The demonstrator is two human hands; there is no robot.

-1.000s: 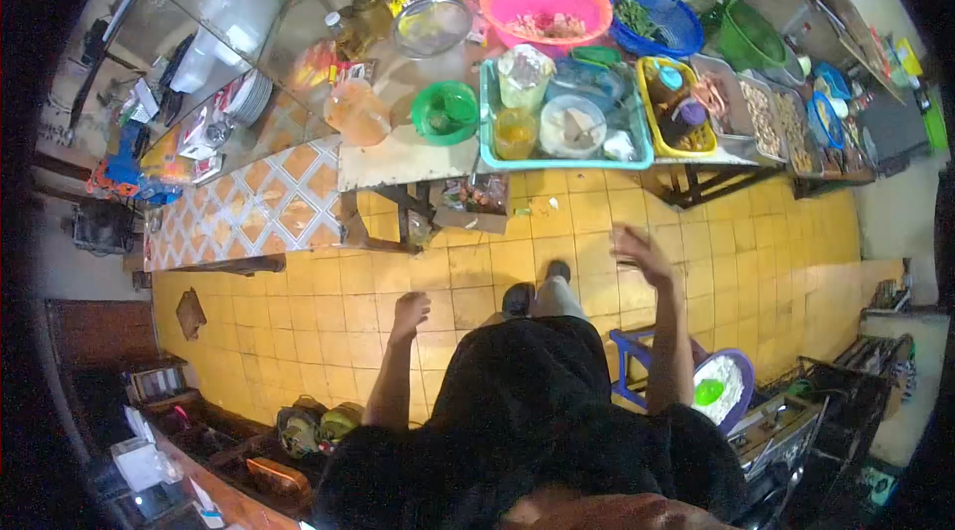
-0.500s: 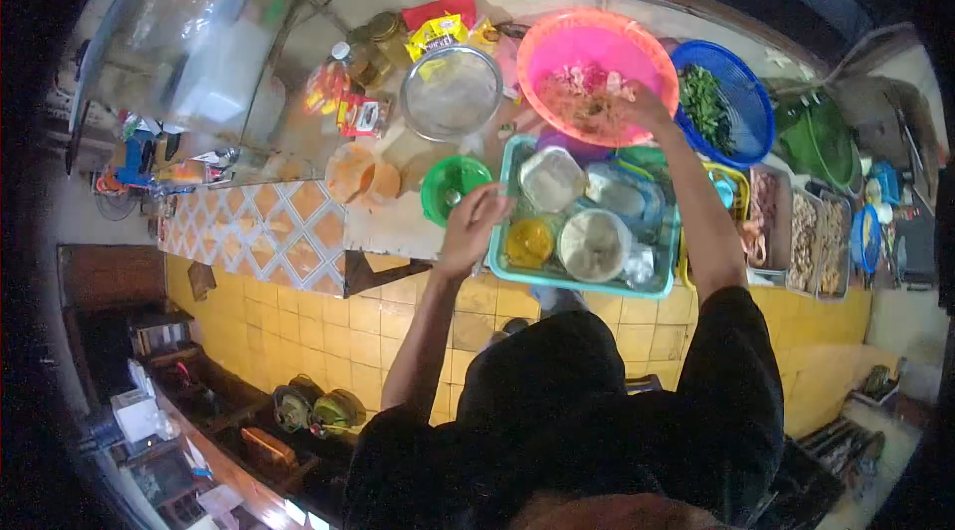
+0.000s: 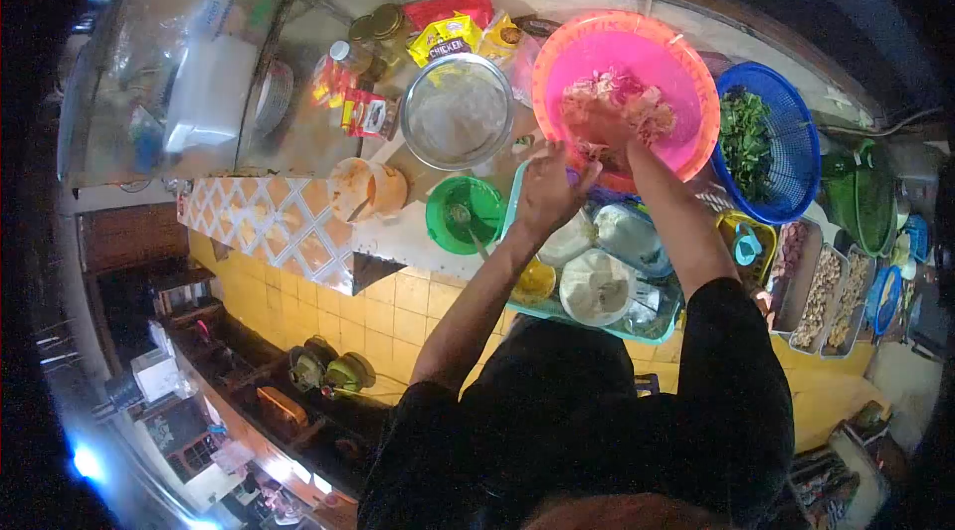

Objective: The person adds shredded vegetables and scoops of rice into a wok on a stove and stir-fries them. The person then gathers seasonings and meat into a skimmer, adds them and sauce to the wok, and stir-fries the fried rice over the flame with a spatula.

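My right hand (image 3: 605,132) reaches down into a pink basin (image 3: 676,68) with an orange rim, among pale, reddish shredded food (image 3: 647,112). Its fingers are smeared by motion, so their grip cannot be made out. At the basin's near left rim is my left hand (image 3: 552,187), its fingers bent over the edge. Below it a teal tray (image 3: 652,329) carries a white tub (image 3: 595,288), a yellow cup (image 3: 535,279) and bagged things, partly covered by my forearms. To the left sit a small green bowl (image 3: 438,222) and a steel bowl (image 3: 458,112) with whitish contents.
On the right stand a blue basket (image 3: 801,147) with green leaves (image 3: 746,137) and several trays of chopped food (image 3: 821,296). Seasoning packets (image 3: 443,38) and jars (image 3: 386,28) lie behind the steel bowl. An orange tub (image 3: 368,190) stands left, near a glass case (image 3: 179,83).
My left hand has gone from above the green bowl to the basin's near left rim. My right hand has moved to the near left within the basin. The camera view has shifted.
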